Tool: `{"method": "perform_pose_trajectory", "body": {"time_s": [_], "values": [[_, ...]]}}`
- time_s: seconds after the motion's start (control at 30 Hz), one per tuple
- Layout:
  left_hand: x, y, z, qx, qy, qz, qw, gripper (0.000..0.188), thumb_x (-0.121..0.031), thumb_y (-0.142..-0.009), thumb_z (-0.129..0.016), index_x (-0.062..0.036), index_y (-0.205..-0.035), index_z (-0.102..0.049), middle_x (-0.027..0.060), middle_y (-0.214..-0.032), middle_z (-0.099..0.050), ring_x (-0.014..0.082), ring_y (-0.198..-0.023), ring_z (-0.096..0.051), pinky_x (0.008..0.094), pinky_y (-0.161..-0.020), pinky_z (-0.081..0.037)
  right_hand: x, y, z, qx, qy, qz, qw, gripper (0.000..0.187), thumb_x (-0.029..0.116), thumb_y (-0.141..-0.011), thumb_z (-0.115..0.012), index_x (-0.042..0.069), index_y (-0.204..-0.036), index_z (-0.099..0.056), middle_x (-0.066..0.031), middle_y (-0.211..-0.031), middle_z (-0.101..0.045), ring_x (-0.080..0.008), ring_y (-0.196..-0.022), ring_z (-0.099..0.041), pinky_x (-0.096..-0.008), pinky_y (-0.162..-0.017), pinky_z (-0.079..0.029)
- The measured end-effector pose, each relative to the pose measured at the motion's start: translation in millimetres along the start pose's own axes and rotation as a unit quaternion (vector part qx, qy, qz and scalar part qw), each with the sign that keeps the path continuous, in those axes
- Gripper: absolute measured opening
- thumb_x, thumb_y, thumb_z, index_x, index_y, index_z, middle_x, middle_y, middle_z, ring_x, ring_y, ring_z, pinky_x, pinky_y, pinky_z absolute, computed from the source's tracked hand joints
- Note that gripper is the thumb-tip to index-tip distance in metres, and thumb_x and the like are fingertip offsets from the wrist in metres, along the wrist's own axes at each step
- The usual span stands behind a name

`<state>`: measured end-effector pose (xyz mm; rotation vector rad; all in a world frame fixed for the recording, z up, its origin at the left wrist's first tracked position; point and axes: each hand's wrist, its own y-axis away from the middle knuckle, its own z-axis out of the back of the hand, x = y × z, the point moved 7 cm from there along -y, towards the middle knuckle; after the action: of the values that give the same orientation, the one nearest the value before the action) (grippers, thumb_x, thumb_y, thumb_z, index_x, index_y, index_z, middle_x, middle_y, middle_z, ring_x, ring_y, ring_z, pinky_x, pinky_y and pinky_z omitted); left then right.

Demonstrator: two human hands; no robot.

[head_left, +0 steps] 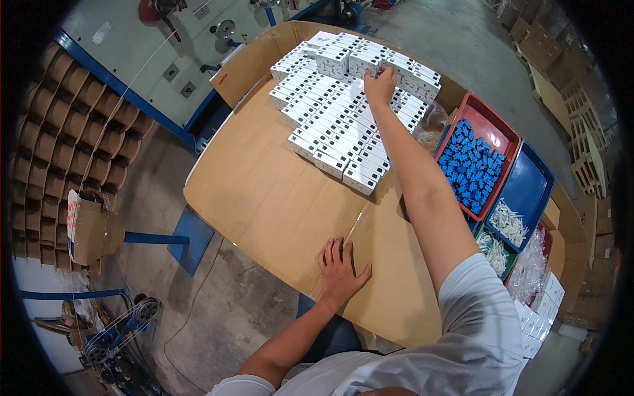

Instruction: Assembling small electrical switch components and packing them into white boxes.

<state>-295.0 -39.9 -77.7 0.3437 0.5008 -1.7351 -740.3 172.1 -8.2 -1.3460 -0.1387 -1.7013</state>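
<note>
At the far side of a cardboard-covered table point(264, 191), my right arm is stretched out over rows of small white boxes point(330, 132) with black squares on them. A second layer of the same boxes point(333, 63) stands on the back rows. There my right hand point(381, 86) has its fingers bent closed on a white box in the upper layer; its fingertips are partly hidden. Close to the near edge, my left hand point(340, 274) lies flat on the cardboard, fingers spread, holding nothing.
Right of the boxes, a red tray point(508, 129) holds many blue plastic pieces point(470, 165). Beside it, a blue tray point(533, 175) and a green tray point(510, 264) hold white parts. Clear plastic bags point(528, 264) and more white boxes point(545, 307) lie nearer. A machine stands beyond the table.
</note>
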Motion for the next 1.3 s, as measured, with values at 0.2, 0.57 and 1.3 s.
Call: {"method": "perform_pose_trajectory", "body": {"time_s": [0.2, 0.57, 1.3], "values": [[0, 1, 1, -0.007, 0.001, -0.008, 1.000, 0.074, -0.051, -0.082, -0.073, -0.0020, -0.134, -0.055, 0.0214, -0.147, -0.046, 0.0403, -0.143, -0.036, 0.0577, -0.116, -0.026, 2, -1, 2, 0.000, 0.017, -0.008, 1.000, 0.047, 0.023, -0.085, -0.077, 0.000, -0.118, -0.053, -0.0225, -0.121, -0.058, -0.0404, -0.112, -0.061, -0.0457, -0.098, -0.051], [-4, 1, 6, -0.019, 0.013, -0.016, 1.000, 0.073, -0.050, -0.083, -0.070, -0.0009, -0.133, -0.056, 0.0204, -0.145, -0.047, 0.0398, -0.142, -0.036, 0.0563, -0.116, -0.027, 0, 30, 45, -0.023, -0.025, 0.018, 0.999, 0.042, 0.017, -0.080, -0.077, 0.001, -0.114, -0.057, -0.0190, -0.111, -0.061, -0.0367, -0.102, -0.063, -0.0444, -0.091, -0.052], [5, 21, -2, -0.078, -0.020, -0.042, 0.996, 0.068, -0.049, -0.083, -0.070, 0.0001, -0.128, -0.060, 0.0202, -0.141, -0.051, 0.0381, -0.140, -0.038, 0.0540, -0.115, -0.028, -2, 363, 280, 0.115, -0.125, -0.070, 0.983, 0.016, 0.004, -0.097, -0.065, 0.001, -0.112, -0.062, -0.0055, -0.097, -0.068, -0.0123, -0.088, -0.065, -0.0259, -0.075, -0.054]]}}
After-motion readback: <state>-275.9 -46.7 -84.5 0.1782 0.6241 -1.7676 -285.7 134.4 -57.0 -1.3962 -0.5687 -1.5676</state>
